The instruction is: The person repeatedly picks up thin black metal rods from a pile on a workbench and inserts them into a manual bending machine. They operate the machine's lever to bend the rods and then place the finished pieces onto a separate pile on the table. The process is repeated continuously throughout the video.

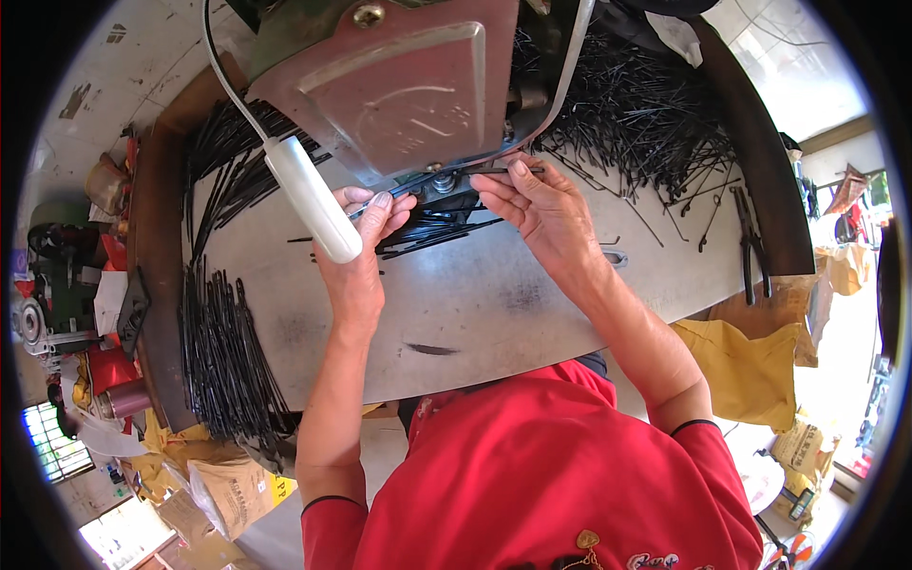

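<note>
My left hand (373,220) is closed in a pinch at the left of the machine's working point (443,180), its thumb and fingertips on a thin dark rod. On the other side, my right hand (537,198) pinches a thin black rod (484,172) between thumb and forefinger, its other fingers curled below. Whether both hands grip one and the same rod I cannot tell. Over them hangs the machine's reddish-brown cover (399,90), which hides part of the work. Several black rods (432,234) lie on the metal tabletop (456,304) just below the machine.
A white lamp (318,201) hangs beside my left hand. Black rods lie in a neat bundle (225,356) at left and a tangled heap (636,109) at far right. Dark-handled pliers (750,245) rest by the raised right rim (774,180). Yellow sacking (746,366) sits below.
</note>
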Available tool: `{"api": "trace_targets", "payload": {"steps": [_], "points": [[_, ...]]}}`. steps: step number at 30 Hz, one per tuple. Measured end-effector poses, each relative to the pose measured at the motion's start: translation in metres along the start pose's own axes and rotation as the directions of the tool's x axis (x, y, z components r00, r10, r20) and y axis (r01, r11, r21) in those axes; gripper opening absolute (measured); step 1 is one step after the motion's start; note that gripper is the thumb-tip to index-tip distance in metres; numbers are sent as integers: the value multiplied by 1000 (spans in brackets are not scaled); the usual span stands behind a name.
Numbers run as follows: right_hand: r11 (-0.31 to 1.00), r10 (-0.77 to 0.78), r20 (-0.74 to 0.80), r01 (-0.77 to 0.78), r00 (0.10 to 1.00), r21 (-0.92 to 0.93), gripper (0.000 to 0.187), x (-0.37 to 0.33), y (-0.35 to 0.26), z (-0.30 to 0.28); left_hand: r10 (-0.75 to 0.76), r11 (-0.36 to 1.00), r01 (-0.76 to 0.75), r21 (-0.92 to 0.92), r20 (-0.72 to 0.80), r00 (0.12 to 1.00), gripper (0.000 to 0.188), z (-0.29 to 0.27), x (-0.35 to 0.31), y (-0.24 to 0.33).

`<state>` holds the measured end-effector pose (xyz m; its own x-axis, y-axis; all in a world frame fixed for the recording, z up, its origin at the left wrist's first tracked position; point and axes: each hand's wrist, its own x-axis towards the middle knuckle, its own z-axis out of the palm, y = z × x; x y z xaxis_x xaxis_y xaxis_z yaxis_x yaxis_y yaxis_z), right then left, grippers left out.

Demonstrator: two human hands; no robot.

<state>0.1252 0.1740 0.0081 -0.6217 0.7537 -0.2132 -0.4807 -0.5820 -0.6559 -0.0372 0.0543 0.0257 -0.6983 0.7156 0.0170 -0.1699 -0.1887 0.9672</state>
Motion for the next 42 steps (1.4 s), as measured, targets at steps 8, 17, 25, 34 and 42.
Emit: {"api": "trace_targets", "payload": {"steps": [8,17,25,34,42], "points": [[1000,5,-2,-5,1000,-20,20,5,3,-1,-85,995,82,-56,-47,995,17,5,0,0],[979,-41,41,49,998,-198,19,-5,-3,12,-240,962,235,-139,-17,971,18,-13,5,-4],[991,-22,13,24,1000,-133,20,-4,-5,8,-166,971,162,-173,-7,986,22,0,3,-8],[948,214,-14,-211,977,-240,27,16,-29,1,-207,972,202,117,29,978,28,-4,17,15],[991,88,52,-82,995,-108,16,20,-22,1,-232,972,233,30,-25,972,57,-8,16,6]]}}
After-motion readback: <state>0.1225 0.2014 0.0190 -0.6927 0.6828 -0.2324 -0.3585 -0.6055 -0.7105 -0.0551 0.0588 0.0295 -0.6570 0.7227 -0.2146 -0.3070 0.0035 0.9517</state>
